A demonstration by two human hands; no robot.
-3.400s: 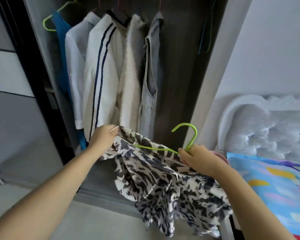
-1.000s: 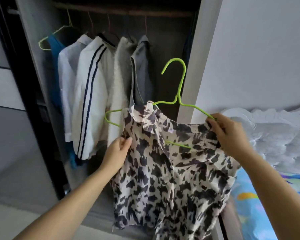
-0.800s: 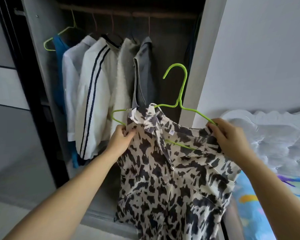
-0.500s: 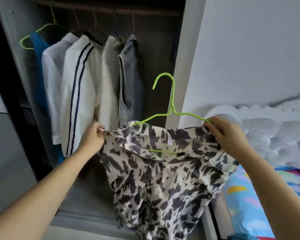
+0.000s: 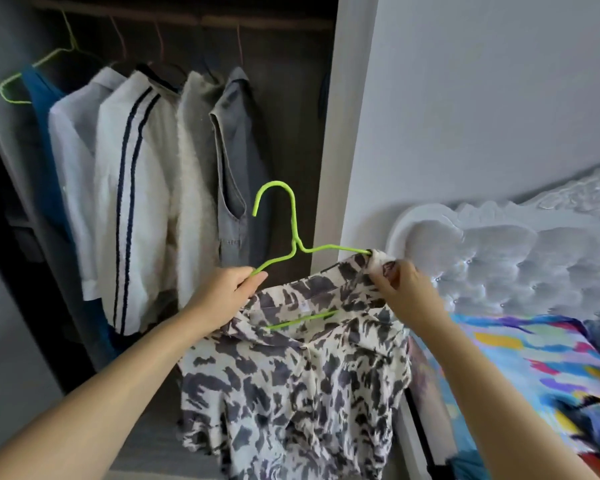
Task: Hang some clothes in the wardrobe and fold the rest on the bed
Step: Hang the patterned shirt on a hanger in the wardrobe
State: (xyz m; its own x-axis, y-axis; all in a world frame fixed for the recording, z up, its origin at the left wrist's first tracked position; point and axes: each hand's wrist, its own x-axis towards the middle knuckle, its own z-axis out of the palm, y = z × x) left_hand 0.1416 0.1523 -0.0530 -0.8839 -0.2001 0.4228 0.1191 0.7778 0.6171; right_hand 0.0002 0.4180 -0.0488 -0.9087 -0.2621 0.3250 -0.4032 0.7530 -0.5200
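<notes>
A black-and-white animal-print shirt (image 5: 291, 386) hangs from a lime green hanger (image 5: 293, 233) in front of the open wardrobe. My left hand (image 5: 222, 292) grips the hanger's bare left arm, where the shirt's shoulder has slipped below the wire. My right hand (image 5: 399, 292) pinches the shirt's right shoulder, bunched over the hanger's right end. The hanger's lower bar shows through the open collar. The hook points up and left, well below the rail.
Several garments hang on the wardrobe rail (image 5: 174, 19): a blue top (image 5: 45, 109), white shirts (image 5: 132, 188), a grey vest (image 5: 239, 161). The wardrobe's white side panel (image 5: 340, 133) stands right of them. A bed with colourful sheet (image 5: 534, 375) and tufted white headboard (image 5: 516, 265) lies at right.
My left hand let go of the shirt's left shoulder and took the hanger's bare left arm. The shirt's left side dropped off the wire. The right hand stays on the right shoulder.
</notes>
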